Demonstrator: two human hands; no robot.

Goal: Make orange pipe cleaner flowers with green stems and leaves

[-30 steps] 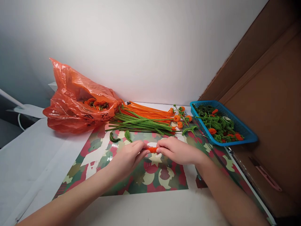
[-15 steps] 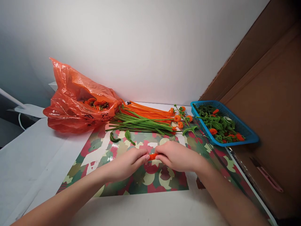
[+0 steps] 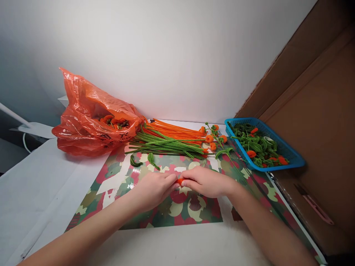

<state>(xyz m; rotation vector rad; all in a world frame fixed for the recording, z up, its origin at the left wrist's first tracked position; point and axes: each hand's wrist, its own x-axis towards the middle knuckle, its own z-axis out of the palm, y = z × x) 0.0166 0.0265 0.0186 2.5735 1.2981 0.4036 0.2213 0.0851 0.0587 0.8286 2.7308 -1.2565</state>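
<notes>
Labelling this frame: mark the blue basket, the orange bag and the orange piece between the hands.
blue basket (image 3: pixel 288 167), head view, near rim.
orange bag (image 3: pixel 80 107), head view, upper plastic side.
orange piece (image 3: pixel 180 181), head view, the visible bit between the fingertips.

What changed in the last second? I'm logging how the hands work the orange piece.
The left hand and right hand have closed in on each other, so less of the orange piece shows between the fingertips; both still pinch it over the patterned mat. The orange bag, the stem bundle and the blue basket lie as before.
</notes>
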